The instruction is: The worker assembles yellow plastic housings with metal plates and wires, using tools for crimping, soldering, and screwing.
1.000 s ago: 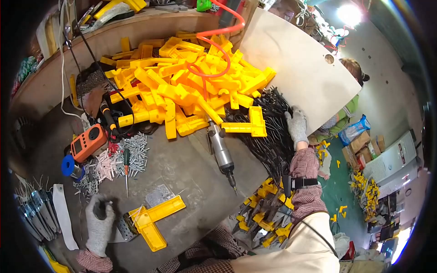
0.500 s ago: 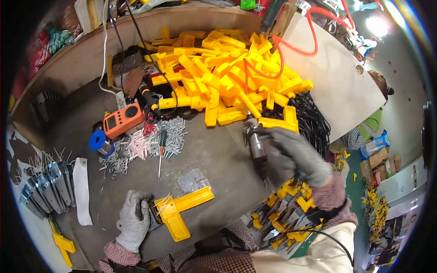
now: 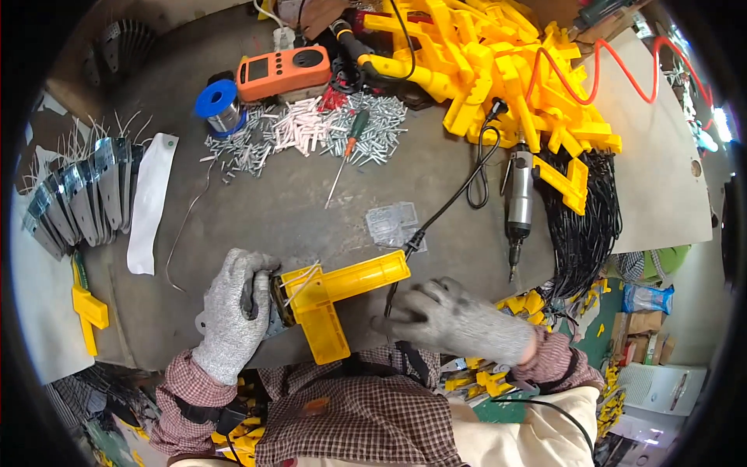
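Note:
My left hand [image 3: 233,311], in a grey glove, grips the left end of a yellow T-shaped plastic housing [image 3: 325,292] near the table's front edge. White wires [image 3: 305,282] stick out of the housing, and a metal plate [image 3: 276,323] shows beside my fingers. Just right of the housing, my gloved right hand [image 3: 459,323] is closed on the lower end of a black power cord [image 3: 446,208]. That cord runs up past the housing's arm to a plug [image 3: 496,109] by the yellow pile. A silver power screwdriver [image 3: 520,194] lies to the right, apart from my hand.
Yellow housings [image 3: 482,62] heap up at the back, with black cords [image 3: 583,226] bundled right of them. Screws [image 3: 373,128], a hand screwdriver [image 3: 354,140], an orange meter [image 3: 284,74] and a solder spool [image 3: 220,109] lie behind. Metal plates with wires [image 3: 82,191] stand left.
My right hand has left the power screwdriver and moved left toward the housing, now with a black cord in it. My left hand keeps its hold. The view has shifted.

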Tool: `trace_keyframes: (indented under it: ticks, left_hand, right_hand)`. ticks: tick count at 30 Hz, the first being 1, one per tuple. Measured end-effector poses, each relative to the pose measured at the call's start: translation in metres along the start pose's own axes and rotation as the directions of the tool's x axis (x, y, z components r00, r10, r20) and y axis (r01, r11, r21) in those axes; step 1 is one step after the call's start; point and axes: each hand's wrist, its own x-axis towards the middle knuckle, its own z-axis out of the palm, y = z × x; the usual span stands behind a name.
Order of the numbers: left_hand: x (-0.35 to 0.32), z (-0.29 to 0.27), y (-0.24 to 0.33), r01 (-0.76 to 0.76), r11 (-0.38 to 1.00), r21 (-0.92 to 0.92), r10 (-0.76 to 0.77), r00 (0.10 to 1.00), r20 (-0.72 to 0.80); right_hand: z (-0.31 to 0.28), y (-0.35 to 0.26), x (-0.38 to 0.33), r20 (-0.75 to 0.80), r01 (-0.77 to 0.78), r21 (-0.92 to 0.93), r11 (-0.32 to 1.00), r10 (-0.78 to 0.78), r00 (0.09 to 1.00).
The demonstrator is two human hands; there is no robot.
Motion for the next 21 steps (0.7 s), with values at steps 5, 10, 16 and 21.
trace_keyframes:
  ticks: [5,10,16,21]
  left_hand:
    - [0.007,-0.016,-0.005,-0.233,0.939,0.251,0.213,0.971,0.107]
    - [0.053,-0.013,0.031,0.152,0.846,-0.511,0.006,0.956,0.294]
    - [0.078,-0.003,0.002,0.078,0.823,-0.563,-0.050,0.997,0.064]
    - [0.076,-0.001,-0.018,0.290,0.651,-0.701,-0.332,0.940,0.080]
  right_hand:
    - [0.011,0.015,0.009,-0.184,0.300,0.046,0.953,-0.287,0.940]
    - [-0.027,0.022,0.077,-0.376,0.101,0.357,0.928,0.044,0.925]
    - [-0.007,0.032,0.136,0.014,-0.154,0.959,0.237,0.506,0.863]
    - [0.020,0.030,0.136,-0.432,-0.066,0.694,0.717,0.488,0.759]
